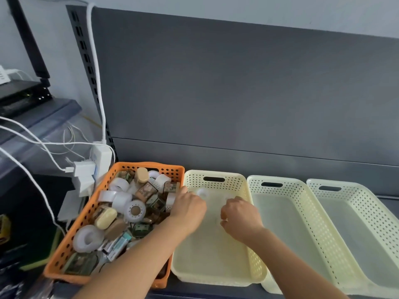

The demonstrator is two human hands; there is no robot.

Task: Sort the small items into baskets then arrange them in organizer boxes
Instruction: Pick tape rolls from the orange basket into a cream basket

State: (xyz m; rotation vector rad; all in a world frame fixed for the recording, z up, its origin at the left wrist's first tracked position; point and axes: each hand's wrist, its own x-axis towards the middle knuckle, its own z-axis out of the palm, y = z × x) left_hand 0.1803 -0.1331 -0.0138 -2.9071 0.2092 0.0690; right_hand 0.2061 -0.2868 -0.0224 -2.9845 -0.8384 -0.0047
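Sorting is at its very start: both hands are down inside the near cream basket [216,174], which sits just beside the orange basket [71,240] at the left end of the shelf [388,198]. One white tape roll [201,193] lies by that cream basket's back wall, at the fingertips of the left hand [189,209]. A second pale shape near the right hand [239,214] is too blurred to name. Each hand has its fingers curled under, backs turned up, so whether either grip is holding or has let go I cannot tell.

My guess is the next move takes a hand back to the orange basket for another white roll, picked out from among the boxes.

Counting: one orange basket, heaped full; three cream baskets in a row, the middle one [306,212] and the far one [367,203] holding nothing I can see. Roughly eight white rolls show in the heap, plus many small printed boxes, too jumbled to count
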